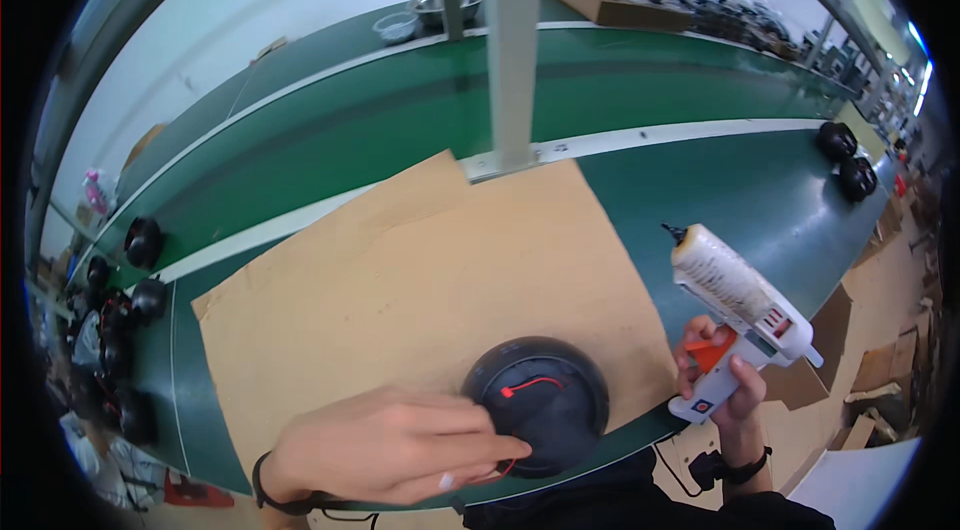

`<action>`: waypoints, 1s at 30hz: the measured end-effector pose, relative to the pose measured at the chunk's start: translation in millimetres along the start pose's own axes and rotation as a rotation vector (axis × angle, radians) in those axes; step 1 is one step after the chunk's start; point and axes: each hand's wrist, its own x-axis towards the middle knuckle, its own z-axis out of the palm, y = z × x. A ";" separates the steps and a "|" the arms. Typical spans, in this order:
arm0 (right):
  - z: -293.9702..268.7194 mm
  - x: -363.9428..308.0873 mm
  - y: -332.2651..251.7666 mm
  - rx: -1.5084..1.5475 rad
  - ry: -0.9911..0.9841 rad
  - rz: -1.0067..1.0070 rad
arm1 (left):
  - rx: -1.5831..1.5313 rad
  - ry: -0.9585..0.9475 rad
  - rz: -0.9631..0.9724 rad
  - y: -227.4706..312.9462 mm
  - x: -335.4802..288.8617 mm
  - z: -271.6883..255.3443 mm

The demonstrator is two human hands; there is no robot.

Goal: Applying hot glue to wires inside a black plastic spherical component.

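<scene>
The left hand (395,445) lies across the near edge of a round black domed part (540,400), its fingers (470,450) pressed together and pinching at a thin red wire (530,385) that curls over the top of the dome. The part sits on a sheet of brown cardboard (420,270) spread over the green counter (700,190), close to the counter's front edge. The right hand (725,385) holds a white hot-glue gun (735,305) off to the right, well apart from the part, with the nozzle (675,230) tilted up and away. Its fingers are wrapped shut around the grip, one resting on the orange trigger (708,352).

Several risks seem plausible from here. The part rests near the cardboard's lower edge, so a sideways push from the left hand could slide it toward the counter's rim. The red wire looks thin; a hard tug might pull it loose from where it enters the dome. If the gun comes across, its hot tip would pass near the left fingers, which cover the spot beside the wire, and a burn or a stray string of glue on the dome's surface would be the likely result. A finger on the trigger while the gun is held aloft could also let glue ooze unaimed.

More black domed parts (145,245) stand along the counter's left end, and two more (845,160) at the far right.
</scene>
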 end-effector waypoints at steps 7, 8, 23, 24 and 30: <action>1.4 -4.5 -1.9 -0.027 -0.014 0.002 | 0.132 -0.294 -0.144 20.0 22.2 -1.6; 0.2 -7.2 -1.6 -0.014 -0.028 0.021 | 0.133 -0.296 -0.123 23.3 23.3 1.1; 5.0 -4.6 -15.0 -0.090 -0.020 -0.060 | 0.615 -0.090 -0.129 19.2 9.0 25.1; 4.7 -4.9 -16.8 -0.084 -0.020 -0.035 | 0.640 -0.114 -0.147 17.8 9.6 27.2; 8.4 -6.1 -26.1 -0.347 -0.008 -0.040 | 0.398 0.129 -0.169 12.4 8.6 15.4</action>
